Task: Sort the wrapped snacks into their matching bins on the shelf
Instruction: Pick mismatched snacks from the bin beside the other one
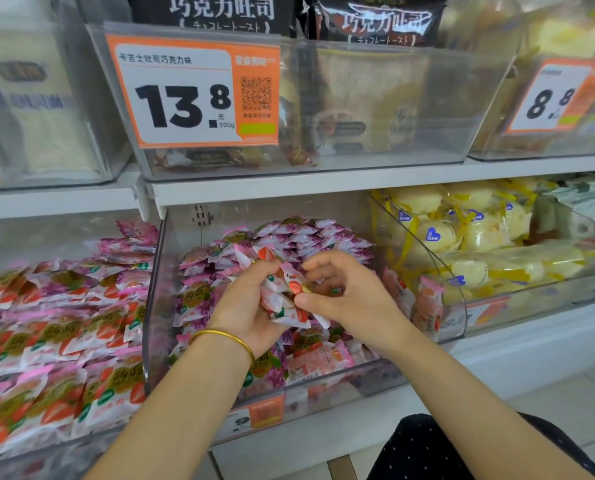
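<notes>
Head view: our left hand (251,306) grips a bunch of red-and-white snacks (282,303), and our right hand (351,296) pinches one with curled fingers (323,265), over the purple-packet bin (154,306). We judge that strays are being collected. Next, we carry them left to the matching strawberry bin (91,434).

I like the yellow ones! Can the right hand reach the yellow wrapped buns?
Probably yes: their clear plastic bin is open-topped beside the right hand, though that hand pinches a red-and-white packet.
</notes>
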Tool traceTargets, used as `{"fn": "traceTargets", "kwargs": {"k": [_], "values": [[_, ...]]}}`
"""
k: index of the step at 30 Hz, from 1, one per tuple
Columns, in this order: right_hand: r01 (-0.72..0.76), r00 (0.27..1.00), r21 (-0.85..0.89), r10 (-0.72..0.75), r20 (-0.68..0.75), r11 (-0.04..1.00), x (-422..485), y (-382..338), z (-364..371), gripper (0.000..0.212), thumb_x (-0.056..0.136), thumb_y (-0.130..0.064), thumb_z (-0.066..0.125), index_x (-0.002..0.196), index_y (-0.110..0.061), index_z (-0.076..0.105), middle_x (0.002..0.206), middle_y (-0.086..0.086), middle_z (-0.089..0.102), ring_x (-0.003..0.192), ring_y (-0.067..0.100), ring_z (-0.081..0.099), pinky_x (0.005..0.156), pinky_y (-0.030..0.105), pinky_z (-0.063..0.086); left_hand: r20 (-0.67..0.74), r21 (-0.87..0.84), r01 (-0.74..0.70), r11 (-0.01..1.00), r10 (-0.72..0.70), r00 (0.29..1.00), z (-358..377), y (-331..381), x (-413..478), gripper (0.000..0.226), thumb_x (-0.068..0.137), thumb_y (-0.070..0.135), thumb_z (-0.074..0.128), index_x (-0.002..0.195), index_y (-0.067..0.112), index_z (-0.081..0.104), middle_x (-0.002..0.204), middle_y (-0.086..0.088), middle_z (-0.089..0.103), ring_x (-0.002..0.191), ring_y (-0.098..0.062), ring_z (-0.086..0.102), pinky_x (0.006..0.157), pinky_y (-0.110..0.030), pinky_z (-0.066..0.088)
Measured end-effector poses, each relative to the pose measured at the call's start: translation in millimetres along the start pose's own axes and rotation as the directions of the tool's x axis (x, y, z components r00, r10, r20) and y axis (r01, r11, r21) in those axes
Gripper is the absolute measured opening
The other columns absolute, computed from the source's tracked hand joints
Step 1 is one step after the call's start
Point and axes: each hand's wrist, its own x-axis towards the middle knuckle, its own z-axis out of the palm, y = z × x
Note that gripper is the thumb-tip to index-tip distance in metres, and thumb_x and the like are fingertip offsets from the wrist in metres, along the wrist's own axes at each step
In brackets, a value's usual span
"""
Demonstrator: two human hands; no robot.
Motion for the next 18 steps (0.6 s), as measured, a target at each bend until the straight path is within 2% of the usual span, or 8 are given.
{"fn": "traceTargets", "kwargs": {"k": [2,5,6,7,10,14,16,18], "values": [[-0.095,0.995,0.123,0.094,0.014,0.988,2.5,0.8,-3.8,0.046,0.074,-0.016,0.078,0.113,-0.021,0.056,0.099,0.001,0.064,0.085,0.012,0.06,0.072,0.015,0.051,-0.01,0.006,0.026,1.0,-0.026,1.0,0.3,0.6,-2.0,0.039,0.092,0.014,0.049,0.128,-0.001,0.05,0.118,-0.028,0.061,0.105,-0.036,0.062,0.072,-0.047,0.052],[-0.215,0.976,0.325,0.198,0.085,0.921,6.2,1.2,-8.9,0.045,0.075,-0.007,0.075,0.114,-0.016,0.057,0.093,0.011,0.062,0.091,0.03,0.064,0.089,0.04,0.051,-0.048,0.02,0.032,0.999,-0.031,0.998,-0.8,2.1,-5.4,0.032,0.093,0.014,0.051,0.122,0.003,0.054,0.11,-0.025,0.065,0.094,-0.036,0.065,0.069,-0.051,0.051],[-0.244,0.969,0.383,0.215,0.118,0.891,6.9,0.9,-10.0,0.041,0.076,-0.004,0.073,0.113,-0.015,0.058,0.089,0.009,0.061,0.088,0.029,0.063,0.089,0.044,0.05,-0.058,0.038,0.03,0.999,-0.028,0.998,-1.2,3.5,-7.7,0.028,0.092,0.014,0.052,0.118,0.004,0.056,0.107,-0.024,0.066,0.09,-0.035,0.066,0.067,-0.051,0.052],[-0.267,0.963,0.438,0.224,0.149,0.858,6.8,-0.5,-10.8,0.039,0.078,-0.002,0.07,0.113,-0.014,0.059,0.086,0.007,0.06,0.084,0.025,0.062,0.085,0.044,0.051,-0.064,0.06,0.026,0.998,-0.022,0.998,-2.6,5.4,-10.1,0.023,0.092,0.014,0.053,0.112,0.004,0.058,0.102,-0.022,0.068,0.084,-0.035,0.067,0.064,-0.051,0.053],[-0.279,0.959,0.531,0.201,0.2,0.8,4.5,-9.4,-7.5,0.042,0.077,0.002,0.065,0.117,-0.01,0.058,0.086,0.005,0.061,0.075,0.015,0.064,0.066,0.029,0.053,-0.067,0.133,0.005,0.991,0.004,0.998,-9.4,14.3,-22.1,0.016,0.09,0.014,0.056,0.102,0.005,0.062,0.091,-0.019,0.071,0.07,-0.032,0.071,0.058,-0.048,0.058],[-0.26,0.96,0.562,0.15,0.235,0.785,1.2,-31.4,8.1,0.05,0.073,0.004,0.065,0.12,-0.012,0.058,0.093,0.004,0.067,0.079,0.012,0.067,0.069,0.023,0.051,-0.012,0.242,-0.027,0.97,0.031,0.999,-16.7,29.6,-50.1,0.016,0.088,0.012,0.057,0.1,0.005,0.065,0.096,-0.017,0.071,0.074,-0.03,0.07,0.063,-0.052,0.057],[-0.273,0.944,0.544,0.113,0.309,0.793,-1.2,-46.7,19.6,0.053,0.066,-0.002,0.067,0.118,-0.014,0.058,0.095,0.003,0.066,0.08,0.01,0.067,0.071,0.021,0.052,0.002,0.287,-0.035,0.957,0.036,0.999,-23.2,38.5,-69.9,0.017,0.088,0.012,0.057,0.1,0.006,0.066,0.096,-0.016,0.072,0.075,-0.028,0.07,0.065,-0.052,0.057],[-0.281,0.919,0.48,0.089,0.385,0.831,-3.1,-63.7,35.9,0.05,0.067,0.0,0.067,0.114,-0.014,0.059,0.097,0.003,0.063,0.081,0.008,0.065,0.072,0.019,0.052,0.007,0.314,-0.051,0.948,0.051,0.999,-34.2,47.8,-90.0,0.02,0.088,0.012,0.057,0.104,0.007,0.067,0.099,-0.016,0.072,0.078,-0.026,0.071,0.068,-0.052,0.057]]}}
